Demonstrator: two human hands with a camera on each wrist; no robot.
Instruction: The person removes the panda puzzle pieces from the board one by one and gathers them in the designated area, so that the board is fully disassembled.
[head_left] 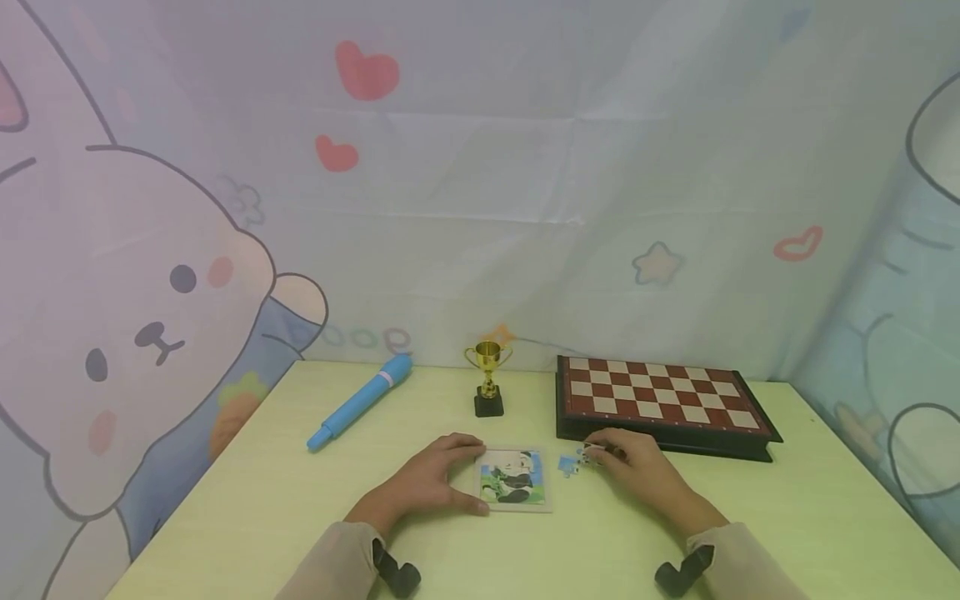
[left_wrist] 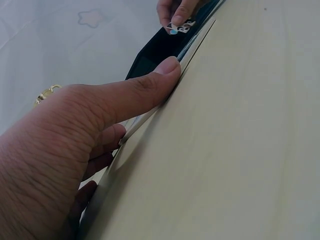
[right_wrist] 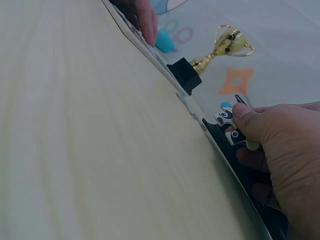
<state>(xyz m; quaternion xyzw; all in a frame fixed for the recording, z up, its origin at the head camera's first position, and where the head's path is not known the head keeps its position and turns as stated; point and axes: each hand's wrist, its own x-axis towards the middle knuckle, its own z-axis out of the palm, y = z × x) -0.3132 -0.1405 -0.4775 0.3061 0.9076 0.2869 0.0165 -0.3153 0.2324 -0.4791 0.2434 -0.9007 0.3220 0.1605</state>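
A wooden-framed panda jigsaw puzzle (head_left: 548, 487) lies flat on the table, mostly filled in, with a pale patch near its top. My left hand (head_left: 429, 482) holds its left side, thumb at the lower corner and fingers at the upper one. In the left wrist view the thumb (left_wrist: 162, 72) rests along the frame's edge. Just right of the puzzle, my right hand (head_left: 641, 471) pinches a jigsaw piece (right_wrist: 234, 136) printed with black-and-white panda eyes; whether it is one piece or two joined, I cannot tell. A loose blue jigsaw piece (head_left: 567, 465) lies between puzzle and right hand.
Behind the right hand sits a red-and-white chessboard box (head_left: 660, 396) with dark sides. A small gold trophy (head_left: 488, 379) on a black base stands behind the puzzle. Toward the back left lies a blue pen-shaped stick (head_left: 360, 404). A printed cloth backdrop (head_left: 480, 208) borders the table (head_left: 247, 500).
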